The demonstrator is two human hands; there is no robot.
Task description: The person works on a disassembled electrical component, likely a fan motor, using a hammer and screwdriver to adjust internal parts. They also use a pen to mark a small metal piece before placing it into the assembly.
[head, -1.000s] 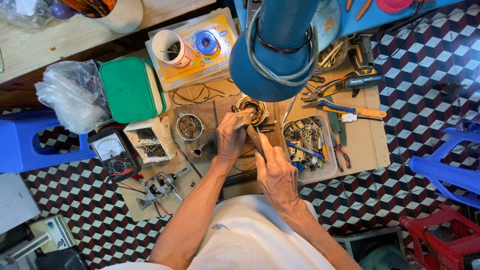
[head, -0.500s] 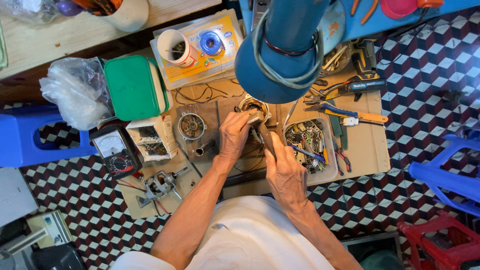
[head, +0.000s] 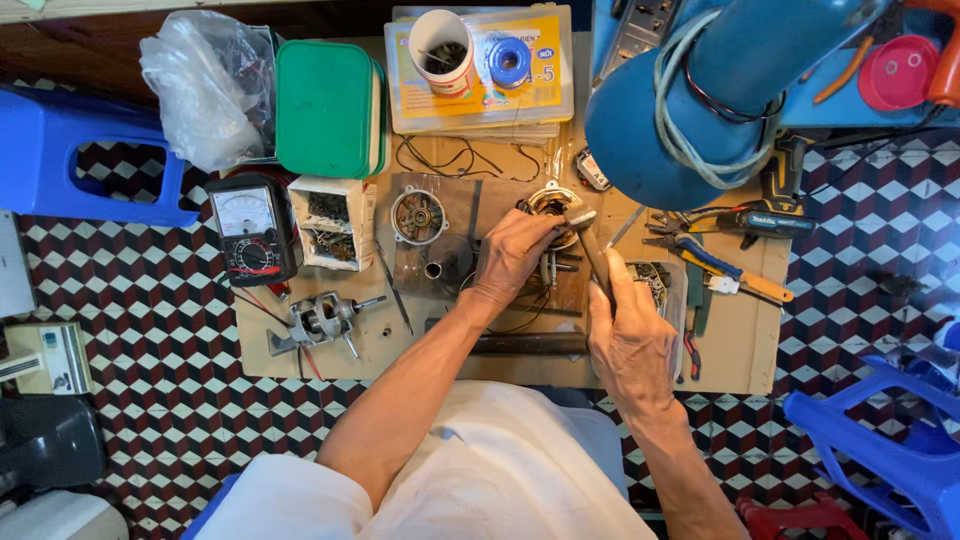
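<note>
Left hand (head: 510, 255) gripping motor housing (head: 550, 200); right hand (head: 630, 345) clasping hammer (head: 592, 250) just above it

Yellow flat box (head: 480, 95) at table's top, white-dialled black meter (head: 248, 228) left

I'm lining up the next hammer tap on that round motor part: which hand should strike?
Probably the right hand: it already grips the hammer, head over the round motor part. The left hand is occupied steadying that part.
</note>
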